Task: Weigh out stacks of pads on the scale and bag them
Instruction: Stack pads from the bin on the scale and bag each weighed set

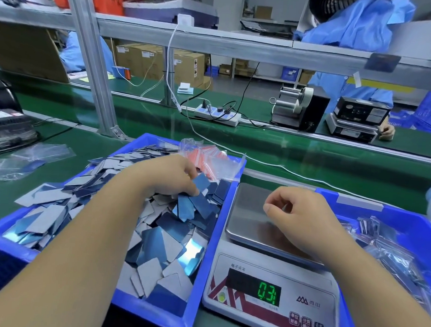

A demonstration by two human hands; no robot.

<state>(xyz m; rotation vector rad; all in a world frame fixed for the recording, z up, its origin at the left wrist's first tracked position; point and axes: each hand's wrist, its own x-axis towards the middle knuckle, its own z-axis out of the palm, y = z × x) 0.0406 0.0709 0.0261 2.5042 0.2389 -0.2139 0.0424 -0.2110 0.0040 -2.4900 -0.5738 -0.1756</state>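
Observation:
A blue bin (207, 239) on the left is heaped with loose grey and blue pads (157, 225). My left hand (169, 176) reaches into the heap and grips a few blue pads at its fingertips. A pack of small clear bags with red strips (209, 160) lies at the bin's far end. The scale (273, 277) stands to the right with a bare steel pan (251, 219); its green display reads 0.3. My right hand (296, 209) hovers over the pan, fingers loosely curled and holding nothing.
A second blue bin (404, 221) at the right holds filled clear bags (388, 250). Loose clear bags (24, 160) lie on the green mat at left. A white cable (283, 167) runs behind the scale. Across the belt are a power strip (218, 114), a tape dispenser (301, 107) and another person's hand (387, 132).

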